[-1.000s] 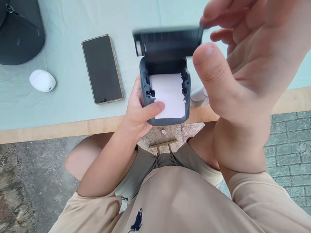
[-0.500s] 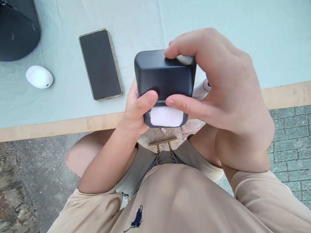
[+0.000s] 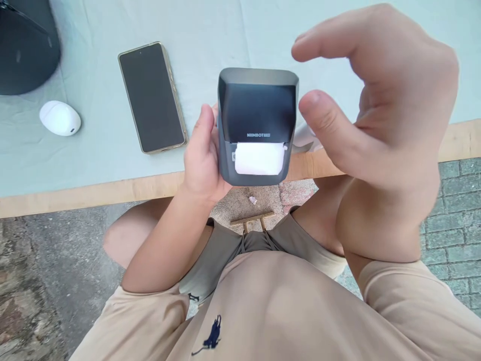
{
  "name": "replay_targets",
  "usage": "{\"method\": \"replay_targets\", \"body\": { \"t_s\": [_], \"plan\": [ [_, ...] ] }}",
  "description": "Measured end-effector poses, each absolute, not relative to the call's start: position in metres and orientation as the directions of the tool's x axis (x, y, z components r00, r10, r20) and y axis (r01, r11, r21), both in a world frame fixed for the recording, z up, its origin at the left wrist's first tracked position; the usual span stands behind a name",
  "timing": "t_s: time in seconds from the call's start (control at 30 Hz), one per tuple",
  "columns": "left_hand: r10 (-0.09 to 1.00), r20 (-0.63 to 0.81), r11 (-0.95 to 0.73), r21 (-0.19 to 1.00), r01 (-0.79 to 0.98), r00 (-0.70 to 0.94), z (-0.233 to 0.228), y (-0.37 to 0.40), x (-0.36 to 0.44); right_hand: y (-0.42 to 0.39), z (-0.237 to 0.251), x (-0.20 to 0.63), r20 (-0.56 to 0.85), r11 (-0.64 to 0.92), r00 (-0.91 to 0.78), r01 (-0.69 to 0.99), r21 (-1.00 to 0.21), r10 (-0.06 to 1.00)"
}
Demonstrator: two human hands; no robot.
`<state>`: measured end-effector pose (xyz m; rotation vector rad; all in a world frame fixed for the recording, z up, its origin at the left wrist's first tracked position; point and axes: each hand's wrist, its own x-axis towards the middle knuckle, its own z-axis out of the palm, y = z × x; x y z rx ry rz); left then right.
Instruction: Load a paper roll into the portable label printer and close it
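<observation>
A black label printer (image 3: 258, 113) marked NIIMBOT is held up over the table's front edge. A white label (image 3: 260, 158) sticks out of its slot on the side toward me. My left hand (image 3: 205, 160) grips the printer from the left, its thumb along the side and the other fingers hidden behind. To the right, my right hand (image 3: 391, 100) is off the printer, thumb and index finger spread with nothing between them. Behind the printer and my right thumb lies a pale, partly hidden object (image 3: 305, 136) at the table edge.
A smartphone (image 3: 152, 98) lies face up on the table's pale cloth (image 3: 203, 30), left of the printer. Further left are a white rounded case (image 3: 60, 118) and a black bag-like object (image 3: 28, 50). The table's wooden edge (image 3: 93, 194) runs in front of my knees.
My right hand has let go of the printer and moved up and right. The printer has tilted, showing its front lid more fully. My left thumb has shifted from its front to its side.
</observation>
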<state>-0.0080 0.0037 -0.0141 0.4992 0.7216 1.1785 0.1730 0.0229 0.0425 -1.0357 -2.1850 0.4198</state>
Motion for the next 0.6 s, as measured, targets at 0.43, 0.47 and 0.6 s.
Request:
{"method": "replay_targets", "body": {
  "t_s": [0.43,0.47,0.6],
  "plan": [
    [0.944,-0.287,0.324,0.735,-0.595,0.159,-0.0155,0.0034,-0.0094,0.0203,0.0439,0.1769,0.352,0.630,-0.526,0.591,-0.503,0.774],
    [0.943,-0.292,0.330,0.742,-0.583,0.162,-0.0154,0.0034,-0.0094,0.0196,0.0444,0.1762,0.320,0.610,-0.525,0.608,-0.508,0.789],
    [0.946,-0.292,0.315,0.720,-0.618,0.142,-0.0104,0.0031,-0.0057,0.0211,0.0429,0.1726,0.342,0.628,-0.531,0.596,-0.500,0.775]
  ]
}}
